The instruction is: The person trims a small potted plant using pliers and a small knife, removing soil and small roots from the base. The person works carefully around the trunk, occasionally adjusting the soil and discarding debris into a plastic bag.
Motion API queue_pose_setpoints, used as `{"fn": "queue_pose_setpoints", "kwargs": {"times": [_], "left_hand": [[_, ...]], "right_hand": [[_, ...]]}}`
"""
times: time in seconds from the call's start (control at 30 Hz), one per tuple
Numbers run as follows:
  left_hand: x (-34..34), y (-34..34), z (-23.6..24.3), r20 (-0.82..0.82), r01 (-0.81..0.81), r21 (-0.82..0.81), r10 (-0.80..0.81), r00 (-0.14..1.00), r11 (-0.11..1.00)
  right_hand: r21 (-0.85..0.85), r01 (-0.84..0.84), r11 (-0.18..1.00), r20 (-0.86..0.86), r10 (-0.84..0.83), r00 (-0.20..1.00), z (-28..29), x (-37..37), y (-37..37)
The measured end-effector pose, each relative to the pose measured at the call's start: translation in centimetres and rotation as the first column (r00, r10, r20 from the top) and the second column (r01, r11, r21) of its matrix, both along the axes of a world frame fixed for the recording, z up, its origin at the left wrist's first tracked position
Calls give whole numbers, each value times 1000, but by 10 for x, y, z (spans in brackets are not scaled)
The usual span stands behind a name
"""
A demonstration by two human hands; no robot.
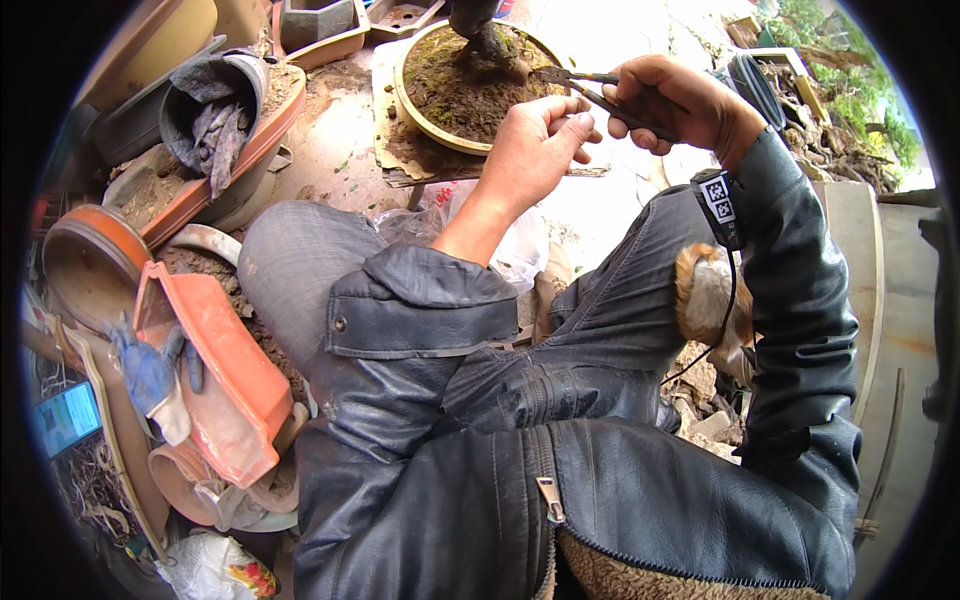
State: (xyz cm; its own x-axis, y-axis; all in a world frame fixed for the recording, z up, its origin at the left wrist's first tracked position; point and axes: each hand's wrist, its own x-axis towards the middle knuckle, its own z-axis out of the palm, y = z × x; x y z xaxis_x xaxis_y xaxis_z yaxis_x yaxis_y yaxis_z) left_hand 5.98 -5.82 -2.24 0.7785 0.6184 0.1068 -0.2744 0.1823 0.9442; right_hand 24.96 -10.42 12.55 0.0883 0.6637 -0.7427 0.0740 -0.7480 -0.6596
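My right hand [670, 105] grips a pair of dark metal cutters [585, 85], their jaws reaching left over a round cream pot [430, 125] of mossy soil [465, 100]. A thick dark trunk [485, 40] rises from the soil beside the jaws. Just below the cutters, at the pot's right front, my left hand [535, 150] has loosely bent, parted fingers, with nothing visible in them. The pot sits on a worn board [395, 165]. A black device [718, 210] with a cable is strapped near my right wrist.
At left are stacked planters, an orange trough [255, 390], blue gloves [150, 370], a grey bucket [195, 90] and a lit phone [65, 420]. Brown-and-white fur [710, 290], perhaps an animal, is beside my right leg. A plastic bag [510, 240] lies below the pot; debris and greenery [880, 100] are back right.
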Motion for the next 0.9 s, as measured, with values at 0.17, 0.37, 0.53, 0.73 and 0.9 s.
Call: {"fn": "queue_pose_setpoints", "kwargs": {"times": [0.17,0.37,0.53,0.73,0.9], "left_hand": [[-3,-1,-1,-28,-5,-11,5,1000,1000],[-8,7,-2,-92,-42,21,44,995,999],[-14,10,0,-151,-143,-3,141,979,990],[-18,8,3,-146,-131,-69,120,982,989],[-19,9,5,-137,-124,-35,118,983,992]], "right_hand": [[38,98,994,160,-103,982,-3,-14,-6],[212,32,977,265,-88,960,6,-42,-32],[331,180,926,36,-202,979,-17,-62,-61],[291,354,889,-108,-337,935,-59,-76,-67],[302,351,886,-121,-330,936,-62,-76,-58]]}}
